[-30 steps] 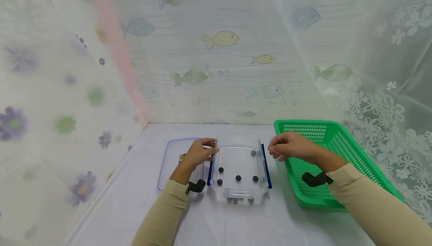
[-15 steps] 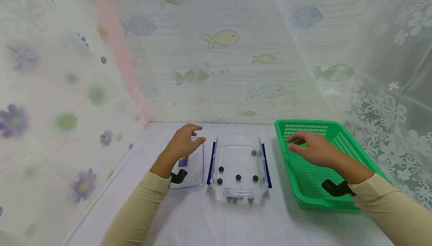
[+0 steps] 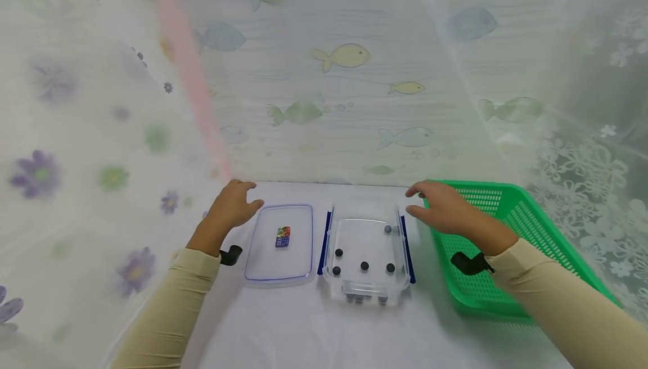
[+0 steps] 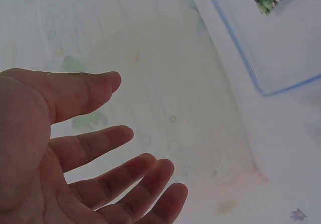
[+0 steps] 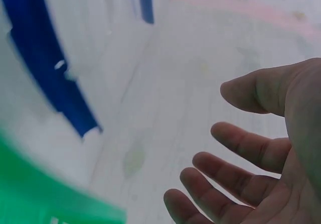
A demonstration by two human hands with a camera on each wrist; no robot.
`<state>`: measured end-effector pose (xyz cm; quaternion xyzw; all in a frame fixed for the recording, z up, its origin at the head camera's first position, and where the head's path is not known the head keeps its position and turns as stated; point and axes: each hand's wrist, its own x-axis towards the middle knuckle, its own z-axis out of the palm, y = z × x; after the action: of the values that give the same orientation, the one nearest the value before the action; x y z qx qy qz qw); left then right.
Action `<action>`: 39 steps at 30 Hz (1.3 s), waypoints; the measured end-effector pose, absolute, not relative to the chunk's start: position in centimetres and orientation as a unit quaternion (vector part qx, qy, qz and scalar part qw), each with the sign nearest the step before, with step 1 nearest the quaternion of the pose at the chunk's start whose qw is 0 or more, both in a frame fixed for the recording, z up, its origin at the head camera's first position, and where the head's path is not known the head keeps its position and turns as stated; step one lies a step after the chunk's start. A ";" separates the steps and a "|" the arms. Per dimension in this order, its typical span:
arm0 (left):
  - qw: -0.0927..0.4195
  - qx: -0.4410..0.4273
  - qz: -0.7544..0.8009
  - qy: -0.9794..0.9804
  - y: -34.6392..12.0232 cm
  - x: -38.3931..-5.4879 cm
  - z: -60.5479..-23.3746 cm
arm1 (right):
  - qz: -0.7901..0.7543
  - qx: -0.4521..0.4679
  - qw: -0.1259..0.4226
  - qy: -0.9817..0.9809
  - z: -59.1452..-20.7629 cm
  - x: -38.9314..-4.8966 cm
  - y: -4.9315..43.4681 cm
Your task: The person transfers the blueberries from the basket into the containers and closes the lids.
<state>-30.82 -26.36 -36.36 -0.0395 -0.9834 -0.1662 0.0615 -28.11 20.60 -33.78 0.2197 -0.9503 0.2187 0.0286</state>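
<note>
My left hand (image 3: 232,206) hovers beyond the left side of a clear lid (image 3: 296,262), fingers spread and holding nothing. The lid has a blue seal round its edge and a colourful label (image 3: 282,237) in its middle. My right hand (image 3: 439,207) is held over the left rim of a green basket (image 3: 453,296), with a gap between thumb and fingers. Between the hands stands a clear plastic container (image 3: 354,245) with blue side clips (image 3: 408,250). Several small dark balls (image 3: 364,266) lie scattered in it. In the right wrist view a blue clip (image 5: 55,68) shows beside the hand.
A white cloth (image 3: 324,335) covers the table. Behind it hangs a pale curtain (image 3: 324,149) printed with fish, and a flowered sheet (image 3: 101,217) closes the left side. The basket takes up the table's right side.
My left hand has left the container's edge and moved left past the lid, uncovering its label. My right hand swung right over the basket, then came back left. The balls stay put.
</note>
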 end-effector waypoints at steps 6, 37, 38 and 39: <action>0.044 -0.005 -0.167 -0.985 -29.1 -30.6 -37.1 | 0.233 0.222 -0.010 -0.947 -33.9 -29.8 14.7; -0.083 0.102 -0.317 -0.939 -28.5 -29.0 -45.3 | 0.415 0.116 -0.212 -0.877 -41.8 -30.2 -5.8; -0.085 0.103 -0.318 -0.938 -28.5 -29.0 -45.3 | 0.410 0.116 -0.212 -0.879 -41.8 -30.1 -5.9; -0.086 0.102 -0.319 -0.938 -28.6 -29.0 -45.3 | 0.406 0.117 -0.213 -0.881 -41.9 -30.1 -6.0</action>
<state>-29.00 -28.61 -45.28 0.1023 -0.9382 -0.3193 -0.0858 -30.10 -6.01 -41.88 0.1169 -0.8808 0.4064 -0.2129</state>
